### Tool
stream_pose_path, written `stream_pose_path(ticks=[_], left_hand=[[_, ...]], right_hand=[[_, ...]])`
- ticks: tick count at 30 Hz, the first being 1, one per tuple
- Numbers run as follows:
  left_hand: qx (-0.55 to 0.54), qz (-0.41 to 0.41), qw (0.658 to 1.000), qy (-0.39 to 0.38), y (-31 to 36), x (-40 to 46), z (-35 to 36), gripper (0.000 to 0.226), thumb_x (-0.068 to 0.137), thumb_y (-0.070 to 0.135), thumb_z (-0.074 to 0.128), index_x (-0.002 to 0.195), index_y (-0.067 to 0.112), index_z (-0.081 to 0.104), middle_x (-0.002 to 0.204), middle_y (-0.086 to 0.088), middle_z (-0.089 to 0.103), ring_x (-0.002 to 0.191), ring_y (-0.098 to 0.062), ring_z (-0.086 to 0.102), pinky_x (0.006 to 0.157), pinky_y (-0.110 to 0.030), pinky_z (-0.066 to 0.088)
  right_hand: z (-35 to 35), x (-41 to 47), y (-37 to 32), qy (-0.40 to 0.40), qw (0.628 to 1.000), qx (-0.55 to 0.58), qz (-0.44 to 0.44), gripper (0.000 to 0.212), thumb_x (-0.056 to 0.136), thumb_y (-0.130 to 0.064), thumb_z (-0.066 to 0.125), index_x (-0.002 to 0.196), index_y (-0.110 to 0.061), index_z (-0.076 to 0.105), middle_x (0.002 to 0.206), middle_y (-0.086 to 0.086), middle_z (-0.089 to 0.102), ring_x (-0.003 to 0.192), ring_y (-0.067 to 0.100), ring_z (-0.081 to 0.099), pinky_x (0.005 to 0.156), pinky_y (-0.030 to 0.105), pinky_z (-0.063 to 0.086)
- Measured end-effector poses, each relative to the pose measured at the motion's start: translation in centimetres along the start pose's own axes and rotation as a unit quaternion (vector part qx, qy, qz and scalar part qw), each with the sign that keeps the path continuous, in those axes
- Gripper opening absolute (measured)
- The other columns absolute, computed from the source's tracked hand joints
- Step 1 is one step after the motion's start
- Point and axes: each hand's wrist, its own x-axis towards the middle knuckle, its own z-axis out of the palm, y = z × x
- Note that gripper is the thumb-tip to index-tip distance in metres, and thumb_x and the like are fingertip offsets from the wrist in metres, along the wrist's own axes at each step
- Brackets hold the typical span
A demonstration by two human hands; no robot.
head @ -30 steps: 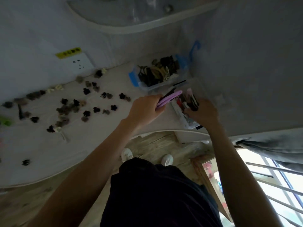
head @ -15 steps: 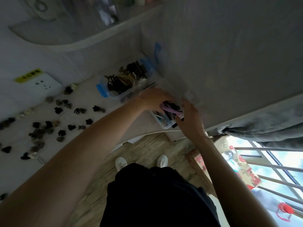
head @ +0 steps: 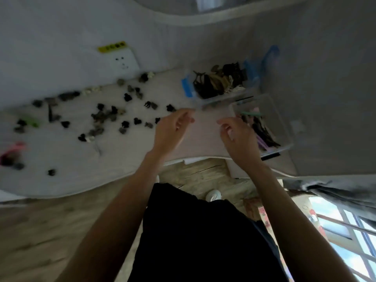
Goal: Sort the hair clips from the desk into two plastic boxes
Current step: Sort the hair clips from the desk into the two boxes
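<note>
Change: half a second ago both hands were down in the near box with a purple clip; now both are out of it and raised over the desk edge, holding nothing.
Left hand [head: 169, 131]: fingers loosely curled and empty, just right of the scattered clips.
Right hand [head: 237, 135]: fingers loosely bent and empty, just left of the near box.
Near box [head: 284, 127]: clear plastic at the desk's right end; long slim clips lie in it, purple, pink, teal and dark.
Far box [head: 252, 82]: clear with blue latches, touching the near box's far side; full of larger black and tan claw clips.
Boxes: two.
Small clips [head: 126, 110]: roughly thirty still scattered on the desk [head: 61, 169], mostly black and grey, a few cream; blur prevents an exact count.
Coloured items: one green [head: 32, 122] and one pink [head: 13, 151] at the left edge.
Wall socket [head: 122, 61]: one white plate, with a yellow label [head: 112, 46] above; its writing is too blurred to read.
</note>
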Motion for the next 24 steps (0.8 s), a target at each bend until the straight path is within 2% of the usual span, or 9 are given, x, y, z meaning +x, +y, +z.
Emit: stream_pose_path(ticks=[2, 5, 8, 11, 13, 15, 18, 21, 24], left_hand=[[-0.001, -0.075, 0.996, 0.055, -2.9, -2.1, -3.8, 0.021, 0.095, 0.021, 0.047, 0.109, 0.019, 0.064, 0.089, 0.004, 0.07, 0.083, -0.011, 0.067, 0.08, -0.033, 0.056], [0.016, -0.19, 0.977, 0.099, -7.5, -5.4, -10.0, 0.02, 0.094, 0.024, 0.05, 0.107, 0.02, 0.065, 0.095, 0.002, 0.07, 0.09, -0.014, 0.066, 0.085, -0.034, 0.053], [0.052, -0.283, 0.944, 0.159, -12.5, -9.0, -16.0, 0.022, 0.092, 0.023, 0.054, 0.112, 0.018, 0.064, 0.112, -0.004, 0.065, 0.099, -0.018, 0.061, 0.087, -0.032, 0.049], [0.133, -0.345, 0.91, 0.188, -16.9, -12.4, -20.4, 0.033, 0.086, 0.019, 0.062, 0.119, 0.017, 0.06, 0.12, -0.013, 0.056, 0.107, -0.029, 0.056, 0.093, -0.043, 0.046], [0.164, -0.359, 0.893, 0.216, -19.3, -13.9, -22.5, 0.04, 0.083, 0.016, 0.065, 0.122, 0.013, 0.056, 0.123, -0.016, 0.054, 0.112, -0.034, 0.051, 0.098, -0.045, 0.041], [0.187, -0.363, 0.882, 0.236, -21.2, -14.6, -24.3, 0.045, 0.081, 0.014, 0.065, 0.124, 0.009, 0.053, 0.126, -0.018, 0.053, 0.118, -0.036, 0.045, 0.101, -0.043, 0.033], [0.191, -0.378, 0.863, 0.275, -24.6, -14.9, -28.1, 0.05, 0.078, 0.015, 0.067, 0.125, 0.007, 0.051, 0.126, -0.022, 0.05, 0.118, -0.039, 0.042, 0.101, -0.042, 0.03], [0.191, -0.368, 0.859, 0.302, -26.5, -14.0, -30.5, 0.05, 0.075, 0.012, 0.067, 0.122, 0.003, 0.052, 0.123, -0.025, 0.05, 0.114, -0.039, 0.046, 0.1, -0.042, 0.033], [0.193, -0.352, 0.872, 0.279, -28.2, -12.8, -33.2, 0.044, 0.073, 0.008, 0.065, 0.116, 0.0, 0.058, 0.117, -0.025, 0.057, 0.11, -0.039, 0.051, 0.097, -0.042, 0.037]], right_hand=[[3.3, 1.0, -2.4, -0.062, 0.997, 0.005, -0.041, 0.019, 0.088, -0.009, 0.052, 0.102, -0.011, 0.064, 0.1, 0.008, 0.066, 0.08, 0.019, 0.061, 0.073, 0.023, 0.045], [8.6, 2.5, -6.3, -0.163, 0.983, -0.006, -0.08, 0.02, 0.09, -0.012, 0.05, 0.105, -0.015, 0.063, 0.102, 0.006, 0.063, 0.086, 0.021, 0.061, 0.078, 0.035, 0.049], [14.2, 4.0, -10.7, -0.27, 0.955, -0.026, -0.12, 0.024, 0.092, -0.016, 0.047, 0.113, -0.017, 0.058, 0.112, 0.005, 0.059, 0.098, 0.021, 0.058, 0.082, 0.033, 0.046], [19.7, 4.6, -14.9, -0.341, 0.924, -0.043, -0.171, 0.027, 0.094, -0.021, 0.047, 0.119, -0.019, 0.056, 0.114, 0.007, 0.055, 0.1, 0.024, 0.056, 0.082, 0.035, 0.048], [23.5, 4.3, -17.4, -0.383, 0.901, -0.065, -0.194, 0.031, 0.094, -0.025, 0.047, 0.124, -0.021, 0.052, 0.118, 0.008, 0.051, 0.105, 0.024, 0.053, 0.08, 0.032, 0.046], [26.9, 3.8, -18.8, -0.401, 0.887, -0.121, -0.194, 0.035, 0.092, -0.029, 0.05, 0.126, -0.018, 0.05, 0.122, 0.01, 0.046, 0.11, 0.026, 0.049, 0.079, 0.031, 0.044], [31.2, 3.4, -20.9, -0.381, 0.884, -0.185, -0.198, 0.029, 0.09, -0.025, 0.053, 0.113, -0.008, 0.05, 0.117, 0.014, 0.043, 0.106, 0.029, 0.044, 0.074, 0.033, 0.043], [31.9, 4.0, -20.8, -0.343, 0.903, -0.152, -0.207, 0.011, 0.089, -0.011, 0.051, 0.098, -0.004, 0.054, 0.105, 0.014, 0.048, 0.094, 0.029, 0.049, 0.072, 0.034, 0.045], [32.7, 5.6, -21.6, -0.324, 0.916, -0.141, -0.19, 0.013, 0.088, -0.002, 0.049, 0.097, -0.002, 0.058, 0.1, 0.017, 0.054, 0.089, 0.03, 0.052, 0.074, 0.036, 0.044]])
